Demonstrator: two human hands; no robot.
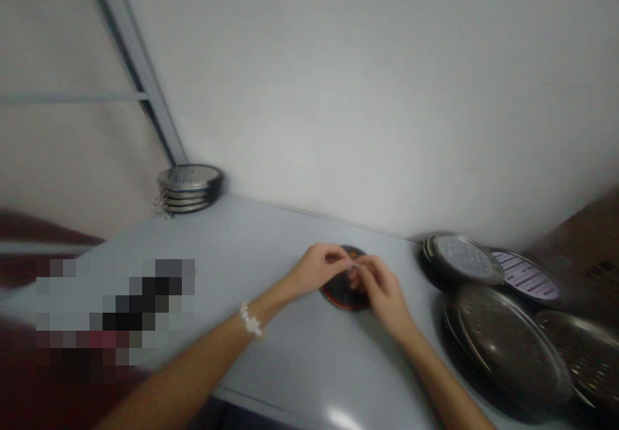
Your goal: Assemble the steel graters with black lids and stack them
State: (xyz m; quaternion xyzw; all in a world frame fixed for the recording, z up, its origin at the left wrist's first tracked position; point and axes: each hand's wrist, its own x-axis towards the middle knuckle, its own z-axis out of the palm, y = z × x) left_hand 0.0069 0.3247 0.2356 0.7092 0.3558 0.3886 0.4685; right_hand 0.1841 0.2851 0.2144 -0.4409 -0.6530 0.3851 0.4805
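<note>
The left hand (pixel 316 270) and the right hand (pixel 382 293) are both narrow, curled inward with the fingertips (pixel 363 264) drawn together where the two hands meet. At that meeting point sits a small pale piece (pixel 355 267), too small to identify, and the view does not settle which hand grips it. Directly beneath the hands lies a dark round disc (pixel 342 298) with an orange-red rim, flat on the desk (pixel 271 243) and about midway along its back edge. The disc is round, so it shows no long axis; the left hand covers its upper left and the right hand its right side, leaving neither clearly nearer. A beaded white bracelet (pixel 251 320) circles the left wrist. Beyond the right hand, toward the desk's right end, lie large dark perforated metal trays (pixel 505 346), with a smaller metal tray (pixel 459 259) and a white-and-purple slotted disc (pixel 525 275) behind them by the wall. A brown cardboard box (pixel 590 243) stands past them. Toward the back left corner of the desk sits a short stack of perforated metal discs (pixel 189 188). A pixelated patch (pixel 116 307) hides whatever lies at the desk's left side.
</note>
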